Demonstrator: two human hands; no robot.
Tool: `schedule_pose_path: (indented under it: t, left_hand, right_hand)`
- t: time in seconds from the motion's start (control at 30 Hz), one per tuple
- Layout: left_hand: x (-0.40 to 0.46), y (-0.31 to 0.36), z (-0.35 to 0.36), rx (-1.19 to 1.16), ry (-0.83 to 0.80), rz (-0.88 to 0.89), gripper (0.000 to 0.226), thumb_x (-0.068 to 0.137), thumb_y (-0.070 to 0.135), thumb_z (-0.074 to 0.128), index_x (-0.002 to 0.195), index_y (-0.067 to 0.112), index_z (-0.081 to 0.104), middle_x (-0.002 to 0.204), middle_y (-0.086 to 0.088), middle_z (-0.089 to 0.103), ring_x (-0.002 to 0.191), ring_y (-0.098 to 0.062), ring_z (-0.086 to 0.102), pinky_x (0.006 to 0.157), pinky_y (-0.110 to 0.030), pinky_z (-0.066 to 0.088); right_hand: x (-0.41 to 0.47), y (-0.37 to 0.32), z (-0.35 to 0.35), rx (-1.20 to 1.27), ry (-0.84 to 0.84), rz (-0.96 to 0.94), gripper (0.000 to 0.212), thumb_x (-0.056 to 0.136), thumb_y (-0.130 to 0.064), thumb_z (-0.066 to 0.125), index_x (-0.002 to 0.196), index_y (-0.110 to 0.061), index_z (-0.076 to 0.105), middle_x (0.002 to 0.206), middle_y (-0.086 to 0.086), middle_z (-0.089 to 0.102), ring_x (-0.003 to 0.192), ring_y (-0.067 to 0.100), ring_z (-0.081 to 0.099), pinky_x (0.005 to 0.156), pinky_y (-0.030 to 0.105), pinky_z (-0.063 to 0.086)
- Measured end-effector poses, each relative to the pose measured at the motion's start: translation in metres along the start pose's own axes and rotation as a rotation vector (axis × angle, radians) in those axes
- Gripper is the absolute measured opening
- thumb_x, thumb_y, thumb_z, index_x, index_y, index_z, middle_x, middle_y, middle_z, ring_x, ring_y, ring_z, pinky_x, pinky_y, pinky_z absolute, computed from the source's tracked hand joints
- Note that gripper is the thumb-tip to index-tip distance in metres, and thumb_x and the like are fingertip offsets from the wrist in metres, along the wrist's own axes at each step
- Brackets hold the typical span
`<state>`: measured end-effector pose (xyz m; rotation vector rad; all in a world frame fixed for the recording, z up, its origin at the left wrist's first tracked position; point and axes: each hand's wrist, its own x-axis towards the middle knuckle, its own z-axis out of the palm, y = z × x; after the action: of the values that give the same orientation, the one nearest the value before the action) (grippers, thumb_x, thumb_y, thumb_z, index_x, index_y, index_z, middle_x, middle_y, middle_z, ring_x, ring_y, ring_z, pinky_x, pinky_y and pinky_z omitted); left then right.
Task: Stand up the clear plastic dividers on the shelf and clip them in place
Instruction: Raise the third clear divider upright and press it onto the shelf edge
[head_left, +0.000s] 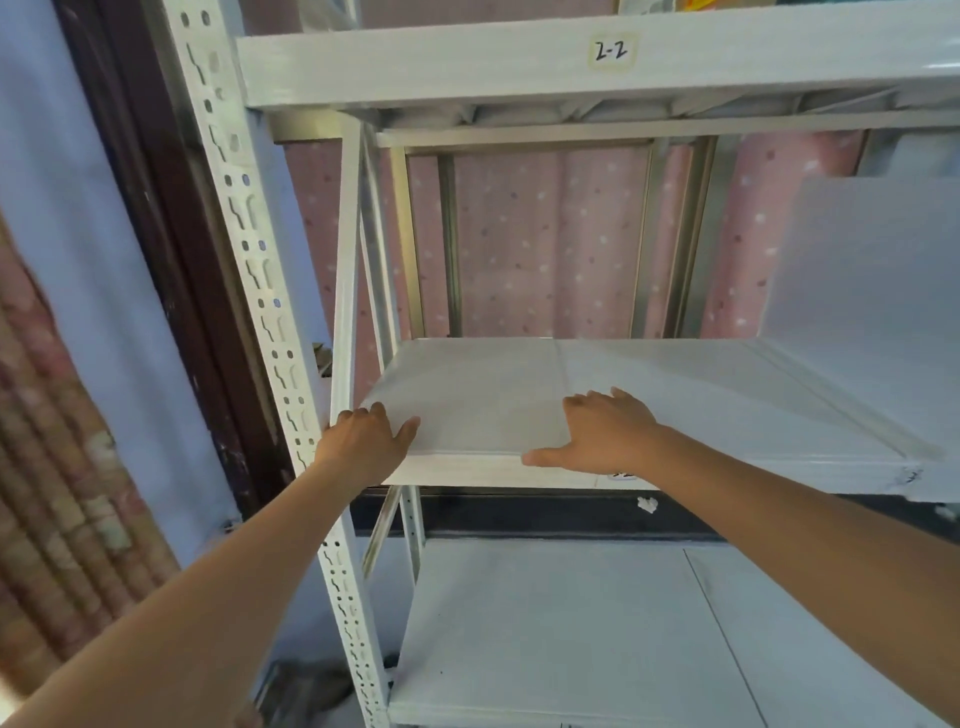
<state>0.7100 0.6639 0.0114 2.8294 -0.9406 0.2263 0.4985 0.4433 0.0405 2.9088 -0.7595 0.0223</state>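
Observation:
A clear plastic divider (483, 405) lies flat on the left part of the middle shelf (727, 415); its edges are hard to tell from the white board. My left hand (363, 441) curls around its front left corner, thumb on top. Palm down, my right hand (605, 434) rests near the front edge with fingers spread and the thumb along the shelf lip. At the right a second translucent divider (862, 270) stands upright on the same shelf.
The white metal rack has a perforated front post (270, 332) just left of my left hand. The upper shelf carries a label reading 2-2 (611, 50). A lower shelf (571, 634) lies beneath. A pink dotted curtain (545, 239) hangs behind the rack.

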Motion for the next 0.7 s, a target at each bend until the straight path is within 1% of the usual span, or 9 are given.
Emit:
schedule_pose_path:
  t: [0.1,0.23,0.37,0.47,0.53,0.57,0.63,0.67,0.7]
  left_hand:
    - [0.003,0.005,0.005,0.004,0.009,-0.020,0.072,0.100,0.070,0.022,0.127,0.011,0.054,0.116,-0.010,0.062,0.109,-0.031,0.058,0.091,-0.045,0.048]
    - [0.008,0.005,0.010,-0.072,0.041,-0.048,0.073,0.100,0.071,0.023,0.124,0.010,0.057,0.108,-0.009,0.061,0.102,-0.029,0.058,0.086,-0.043,0.049]
    - [0.011,0.006,0.007,-0.230,0.044,-0.094,0.073,0.099,0.070,0.035,0.137,0.011,0.056,0.112,-0.008,0.062,0.103,-0.029,0.058,0.080,-0.036,0.045]
    - [0.010,0.011,0.002,-0.405,0.035,-0.130,0.077,0.094,0.068,0.052,0.148,0.014,0.050,0.134,-0.007,0.063,0.116,-0.029,0.060,0.090,-0.035,0.048]
    - [0.007,0.012,-0.003,-0.559,0.036,-0.173,0.076,0.091,0.065,0.062,0.149,0.017,0.052,0.138,-0.006,0.061,0.119,-0.029,0.059,0.096,-0.035,0.047]
    - [0.005,0.014,-0.006,-0.631,0.048,-0.191,0.075,0.090,0.063,0.065,0.148,0.017,0.053,0.136,-0.006,0.061,0.117,-0.029,0.059,0.096,-0.034,0.046]
    - [0.003,0.016,-0.010,-0.753,0.096,-0.197,0.073,0.089,0.056,0.071,0.148,0.017,0.053,0.126,-0.004,0.062,0.106,-0.026,0.057,0.088,-0.032,0.046]
    - [0.001,0.018,-0.013,-0.791,0.137,-0.172,0.071,0.090,0.051,0.073,0.148,0.016,0.052,0.119,-0.001,0.062,0.099,-0.023,0.057,0.083,-0.030,0.045]
    - [-0.002,0.020,-0.017,-0.798,0.182,-0.134,0.067,0.090,0.046,0.074,0.147,0.017,0.053,0.112,0.001,0.062,0.095,-0.022,0.058,0.078,-0.028,0.046]
  right_hand:
    - [0.003,0.003,-0.002,-0.007,-0.080,0.013,0.114,0.066,-0.103,0.032,0.138,-0.017,0.054,0.124,0.003,0.066,0.115,0.026,0.060,0.106,0.041,0.040]
    - [0.003,0.004,-0.003,0.021,-0.096,-0.003,0.101,0.070,-0.097,0.045,0.132,-0.018,0.058,0.116,0.004,0.065,0.103,0.024,0.062,0.078,0.034,0.049]
    - [0.005,0.010,-0.001,0.079,-0.072,-0.017,0.092,0.068,-0.093,0.055,0.118,-0.017,0.062,0.105,0.002,0.061,0.094,0.021,0.061,0.077,0.034,0.054]
    - [0.007,0.014,0.000,0.106,-0.077,-0.017,0.088,0.067,-0.089,0.063,0.114,-0.016,0.061,0.106,0.003,0.060,0.095,0.022,0.060,0.081,0.036,0.055]
    - [0.009,0.018,-0.003,0.130,-0.090,-0.026,0.086,0.066,-0.086,0.067,0.115,-0.015,0.060,0.108,0.002,0.060,0.100,0.023,0.059,0.082,0.036,0.054]
    - [0.010,0.021,-0.005,0.155,-0.101,-0.033,0.084,0.066,-0.083,0.070,0.114,-0.016,0.060,0.105,0.000,0.059,0.100,0.023,0.058,0.080,0.034,0.053]
    - [0.012,0.027,-0.008,0.195,-0.125,-0.044,0.069,0.068,-0.076,0.076,0.107,-0.022,0.058,0.087,-0.010,0.050,0.095,0.021,0.053,0.064,0.024,0.042]
    - [0.013,0.030,-0.009,0.210,-0.138,-0.046,0.065,0.069,-0.074,0.077,0.107,-0.025,0.060,0.085,-0.012,0.047,0.095,0.021,0.050,0.061,0.022,0.037]
    - [0.014,0.032,-0.011,0.223,-0.151,-0.052,0.066,0.070,-0.073,0.078,0.115,-0.027,0.062,0.093,-0.010,0.054,0.101,0.023,0.052,0.065,0.023,0.039]
